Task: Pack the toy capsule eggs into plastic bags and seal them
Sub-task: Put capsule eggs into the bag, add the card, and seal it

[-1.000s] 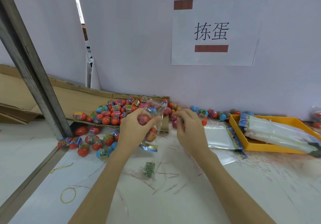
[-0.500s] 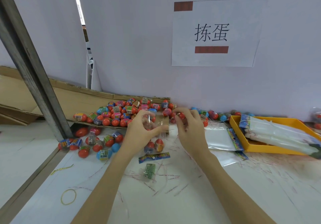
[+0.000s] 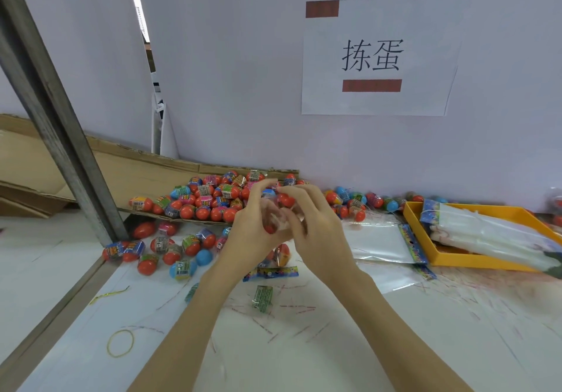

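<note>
A red capsule egg [image 3: 285,199] sits pinched in the right hand [image 3: 316,224] fingertips, at that hand's 11 o'clock. The left hand [image 3: 255,227] curls around a clear plastic bag [image 3: 281,220] between both hands, above the tabletop [image 3: 365,346]. Loose eggs [image 3: 194,206] lie at 9 o'clock.

Your forearms are bare to the frame's edge, no sleeves showing; your left hand [image 3: 255,230] and right hand [image 3: 319,227] are bare too, slim-fingered.
</note>
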Demonstrator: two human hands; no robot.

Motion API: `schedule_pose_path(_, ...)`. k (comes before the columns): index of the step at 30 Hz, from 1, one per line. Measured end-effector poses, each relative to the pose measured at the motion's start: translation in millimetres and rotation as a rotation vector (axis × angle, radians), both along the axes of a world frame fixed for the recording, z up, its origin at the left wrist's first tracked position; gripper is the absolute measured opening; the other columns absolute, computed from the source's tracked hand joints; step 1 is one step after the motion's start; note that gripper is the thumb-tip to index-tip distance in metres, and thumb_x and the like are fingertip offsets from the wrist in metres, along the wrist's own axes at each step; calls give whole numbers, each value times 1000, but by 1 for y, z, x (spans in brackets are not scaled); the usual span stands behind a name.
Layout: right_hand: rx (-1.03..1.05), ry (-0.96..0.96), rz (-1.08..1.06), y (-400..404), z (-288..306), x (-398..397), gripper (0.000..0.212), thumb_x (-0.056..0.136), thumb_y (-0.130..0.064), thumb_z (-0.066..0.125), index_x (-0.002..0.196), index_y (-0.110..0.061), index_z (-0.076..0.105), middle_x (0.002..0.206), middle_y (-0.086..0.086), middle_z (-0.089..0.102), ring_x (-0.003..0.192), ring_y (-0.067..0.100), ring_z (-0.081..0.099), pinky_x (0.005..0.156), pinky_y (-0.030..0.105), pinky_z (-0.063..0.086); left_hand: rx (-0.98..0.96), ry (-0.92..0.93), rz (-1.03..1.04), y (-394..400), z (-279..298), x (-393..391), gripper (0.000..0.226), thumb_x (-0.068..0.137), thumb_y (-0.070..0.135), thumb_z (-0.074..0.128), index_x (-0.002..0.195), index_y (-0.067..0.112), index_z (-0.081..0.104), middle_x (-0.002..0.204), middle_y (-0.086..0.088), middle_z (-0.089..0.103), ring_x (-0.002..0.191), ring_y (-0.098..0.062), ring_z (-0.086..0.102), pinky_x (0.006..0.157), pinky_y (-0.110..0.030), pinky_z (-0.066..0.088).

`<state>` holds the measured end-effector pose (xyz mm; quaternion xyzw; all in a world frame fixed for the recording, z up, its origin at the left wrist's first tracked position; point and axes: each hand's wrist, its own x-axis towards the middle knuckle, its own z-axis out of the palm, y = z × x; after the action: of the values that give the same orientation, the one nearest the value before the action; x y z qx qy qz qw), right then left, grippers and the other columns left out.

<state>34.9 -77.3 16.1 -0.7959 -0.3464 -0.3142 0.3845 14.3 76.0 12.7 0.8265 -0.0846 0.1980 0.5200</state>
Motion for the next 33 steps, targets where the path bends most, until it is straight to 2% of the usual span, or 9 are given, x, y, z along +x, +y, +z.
schedule_pose_path(5,33,82,6,-6,4,3,29,104,-4,56,133,-11,61,127,2,57,107,8,57,92,12,46,28,-100,-82,5,0,-2,95,77,21,92,139,60,32,104,14,71,90,-12,72,84,-20,57)
schedule_pose_path(11,51,128,9,-8,1,6,28,103,-7,59,131,-11,62,125,2,56,102,10,59,92,21,52,-1,-84,-49,10,6,-3,50,89,17,84,122,34,51,101,9,73,80,-15,74,75,-23,60)
schedule_pose_path(14,58,126,27,-9,2,7,27,103,-9,60,130,-12,64,123,2,57,97,13,62,89,26,54,76,-111,10,15,7,-3,12,95,29,76,102,23,70,92,8,74,79,-20,71,77,-39,61)
schedule_pose_path(17,47,136,56,-10,3,9,28,103,-9,61,130,-12,65,124,4,56,98,14,63,88,22,54,75,-144,58,12,7,-5,17,100,33,68,92,20,76,78,5,73,72,-21,70,74,-45,59)
schedule_pose_path(20,22,136,104,-11,4,8,28,102,-6,62,129,-12,66,122,4,56,98,12,62,86,12,49,150,-223,123,11,7,-6,24,105,32,63,89,18,74,71,8,69,67,-17,67,66,-35,57)
schedule_pose_path(23,-7,137,129,-12,6,8,30,102,-5,62,130,-12,66,119,4,57,94,14,63,84,15,51,153,-216,164,14,5,-3,30,108,29,57,85,18,73,66,6,65,61,-14,62,58,-27,51)
schedule_pose_path(26,-51,135,110,-13,9,7,32,103,-8,61,134,-13,64,120,2,62,92,12,61,84,20,51,86,-139,145,15,5,-3,17,102,14,63,96,23,76,84,11,74,76,-11,71,71,-27,60)
schedule_pose_path(29,-131,115,68,-15,11,6,31,102,-16,63,133,-17,63,121,-5,64,88,2,54,82,13,46,-9,-22,101,17,9,-3,37,95,-2,63,113,26,79,107,13,78,89,-14,75,83,-38,64)
schedule_pose_path(33,-216,94,44,-18,12,7,25,100,-22,68,124,-20,65,118,-7,59,85,7,58,79,23,51,-67,6,75,19,12,-3,44,97,-7,59,124,22,77,110,11,79,89,-28,77,83,-47,65)
